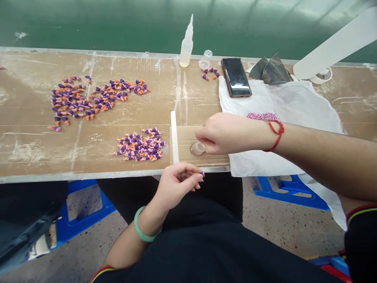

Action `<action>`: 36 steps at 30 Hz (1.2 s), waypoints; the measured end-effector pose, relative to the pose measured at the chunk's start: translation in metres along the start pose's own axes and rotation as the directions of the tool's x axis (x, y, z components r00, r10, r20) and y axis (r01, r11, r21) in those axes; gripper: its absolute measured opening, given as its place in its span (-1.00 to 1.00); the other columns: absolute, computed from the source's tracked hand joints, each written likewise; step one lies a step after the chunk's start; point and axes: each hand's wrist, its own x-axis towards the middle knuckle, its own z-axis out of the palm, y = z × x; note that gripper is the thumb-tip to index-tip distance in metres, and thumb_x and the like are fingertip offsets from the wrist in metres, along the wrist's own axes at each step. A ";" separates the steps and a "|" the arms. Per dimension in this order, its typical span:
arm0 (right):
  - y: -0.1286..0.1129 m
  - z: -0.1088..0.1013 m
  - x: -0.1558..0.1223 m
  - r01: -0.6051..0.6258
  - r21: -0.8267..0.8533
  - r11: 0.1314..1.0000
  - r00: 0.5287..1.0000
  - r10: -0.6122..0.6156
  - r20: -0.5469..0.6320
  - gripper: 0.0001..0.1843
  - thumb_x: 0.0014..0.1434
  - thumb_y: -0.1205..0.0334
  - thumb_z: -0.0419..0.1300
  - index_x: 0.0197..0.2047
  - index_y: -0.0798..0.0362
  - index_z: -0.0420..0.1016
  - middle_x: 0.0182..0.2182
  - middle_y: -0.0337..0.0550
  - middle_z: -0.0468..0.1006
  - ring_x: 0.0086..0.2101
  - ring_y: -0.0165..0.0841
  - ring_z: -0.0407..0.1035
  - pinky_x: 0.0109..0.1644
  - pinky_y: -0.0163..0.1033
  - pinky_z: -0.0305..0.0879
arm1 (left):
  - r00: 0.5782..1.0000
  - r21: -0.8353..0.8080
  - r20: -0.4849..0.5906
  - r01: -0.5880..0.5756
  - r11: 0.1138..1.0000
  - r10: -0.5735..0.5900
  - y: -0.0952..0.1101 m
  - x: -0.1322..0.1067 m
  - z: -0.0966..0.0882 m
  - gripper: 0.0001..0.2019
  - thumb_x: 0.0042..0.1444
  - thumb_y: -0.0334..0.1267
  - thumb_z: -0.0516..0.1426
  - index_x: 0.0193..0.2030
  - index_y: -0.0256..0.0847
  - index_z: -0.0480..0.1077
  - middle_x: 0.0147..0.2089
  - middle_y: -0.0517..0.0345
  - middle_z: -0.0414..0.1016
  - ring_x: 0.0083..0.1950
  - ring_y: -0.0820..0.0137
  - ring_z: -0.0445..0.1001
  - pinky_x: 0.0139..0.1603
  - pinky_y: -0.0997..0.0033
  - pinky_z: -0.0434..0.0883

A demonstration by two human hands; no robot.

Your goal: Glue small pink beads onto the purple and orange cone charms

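My left hand (181,181), closed in a pinch at the table's front edge, holds a small purple, pink and orange figurine (202,174), mostly covered by the fingers. My right hand (219,133) is curled, palm down, over a piece of cardboard (184,137). Its fingertips are beside or touching a small clear cup (198,148); I cannot tell which. Whatever those fingers grip is hidden. A white strip (174,137) lies along the cardboard's left side. Left of it sits a pile of similar figurines (143,146).
A larger figurine group (73,98) lies far left. Along the back stand a dropper bottle (186,47) and a clear cup (205,59), near a short curved row of figurines (210,70). Right are a phone (236,77), white sheet (306,106), pink bits (260,116) and tape roll (322,76).
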 end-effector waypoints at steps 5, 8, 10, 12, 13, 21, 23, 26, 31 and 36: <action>-0.002 -0.002 -0.022 0.088 0.462 0.883 0.996 -0.065 -0.064 -0.80 0.08 0.34 0.11 -0.52 0.02 0.18 -0.62 -0.34 0.28 -0.57 -0.50 0.17 -0.48 -0.34 0.05 | 0.978 -0.166 -0.124 -0.185 0.969 0.166 0.003 -0.001 0.005 -0.77 -0.05 -0.15 0.43 -0.38 -0.24 0.55 -0.45 0.12 0.63 -0.51 0.44 0.57 -0.50 0.56 0.53; -0.010 -0.001 -0.037 0.044 0.704 0.709 0.999 -0.040 -0.023 -0.81 0.17 0.33 0.06 -0.47 0.02 0.21 -0.56 -0.32 0.29 -0.49 -0.49 0.25 -0.45 -0.38 0.11 | 0.960 -0.213 -0.128 -0.272 0.939 0.249 0.012 -0.005 0.010 -0.81 -0.02 -0.18 0.43 -0.36 -0.21 0.58 -0.42 0.13 0.66 -0.49 0.43 0.61 -0.47 0.58 0.57; -0.016 0.000 -0.046 0.030 0.761 0.648 0.999 -0.038 -0.006 -0.82 0.20 0.32 0.07 -0.45 0.02 0.23 -0.55 -0.34 0.26 -0.52 -0.51 0.18 -0.47 -0.39 0.09 | 0.955 -0.229 -0.103 -0.293 0.928 0.277 0.018 -0.008 0.014 -0.85 0.00 -0.23 0.42 -0.35 -0.19 0.59 -0.42 0.16 0.67 -0.49 0.45 0.61 -0.47 0.62 0.57; -0.020 -0.001 -0.052 0.032 0.778 0.627 0.999 -0.046 -0.004 -0.83 0.19 0.33 0.08 -0.45 0.02 0.23 -0.57 -0.37 0.23 -0.54 -0.53 0.09 -0.50 -0.40 0.05 | 0.954 -0.243 -0.077 -0.298 0.923 0.288 0.021 -0.011 0.018 -0.89 0.02 -0.26 0.41 -0.33 -0.17 0.61 -0.40 0.18 0.68 -0.49 0.46 0.62 -0.47 0.65 0.57; -0.022 -0.002 -0.055 0.035 0.782 0.623 0.999 -0.050 -0.005 -0.83 0.18 0.34 0.08 -0.45 0.02 0.23 -0.57 -0.38 0.22 -0.55 -0.53 0.06 -0.51 -0.40 0.04 | 0.954 -0.248 -0.065 -0.299 0.922 0.292 0.022 -0.012 0.020 -0.91 0.04 -0.28 0.41 -0.32 -0.15 0.61 -0.39 0.19 0.68 -0.48 0.47 0.62 -0.46 0.66 0.57; -0.026 -0.003 -0.069 0.074 0.779 0.623 0.997 -0.074 -0.035 -0.90 0.13 0.35 0.08 -0.43 0.04 0.25 -0.56 -0.36 0.26 -0.53 -0.54 0.09 -0.48 -0.39 0.03 | 0.943 -0.226 -0.045 -0.332 0.916 0.330 0.021 -0.017 0.029 -0.93 0.08 -0.35 0.38 -0.29 -0.11 0.63 -0.37 0.25 0.69 -0.47 0.51 0.63 -0.43 0.70 0.58; -0.027 -0.002 -0.072 0.076 0.777 0.625 0.997 -0.067 -0.043 -0.90 0.13 0.33 0.08 -0.42 0.04 0.26 -0.55 -0.35 0.29 -0.52 -0.53 0.12 -0.46 -0.38 0.06 | 0.939 -0.220 -0.053 -0.344 0.913 0.341 0.022 -0.018 0.031 -0.93 0.07 -0.35 0.38 -0.30 -0.13 0.63 -0.38 0.24 0.69 -0.47 0.50 0.63 -0.43 0.69 0.58; -0.029 -0.002 -0.074 0.081 0.769 0.634 0.997 -0.061 -0.055 -0.89 0.13 0.32 0.07 -0.44 0.05 0.26 -0.55 -0.32 0.33 -0.51 -0.51 0.15 -0.44 -0.37 0.09 | 0.933 -0.207 -0.057 -0.358 0.910 0.354 0.022 -0.019 0.034 -0.93 0.06 -0.35 0.39 -0.30 -0.13 0.63 -0.38 0.23 0.69 -0.47 0.50 0.63 -0.43 0.69 0.59; -0.032 -0.002 -0.078 0.087 0.734 0.674 0.996 -0.032 -0.089 -0.87 0.14 0.30 0.07 -0.45 0.06 0.31 -0.54 -0.30 0.37 -0.50 -0.51 0.17 -0.43 -0.36 0.11 | 0.925 -0.180 -0.060 -0.379 0.908 0.375 0.020 -0.018 0.037 -0.91 0.06 -0.37 0.38 -0.29 -0.10 0.64 -0.38 0.26 0.69 -0.46 0.50 0.64 -0.41 0.70 0.59; -0.035 -0.002 -0.079 0.082 0.689 0.720 0.992 0.006 -0.125 -0.83 0.17 0.24 0.09 -0.45 0.08 0.35 -0.54 -0.29 0.39 -0.50 -0.50 0.18 -0.43 -0.35 0.11 | 0.906 -0.144 -0.082 -0.422 0.895 0.414 0.018 -0.021 0.038 -0.90 0.07 -0.40 0.38 -0.29 -0.10 0.64 -0.37 0.23 0.69 -0.44 0.47 0.65 -0.40 0.68 0.60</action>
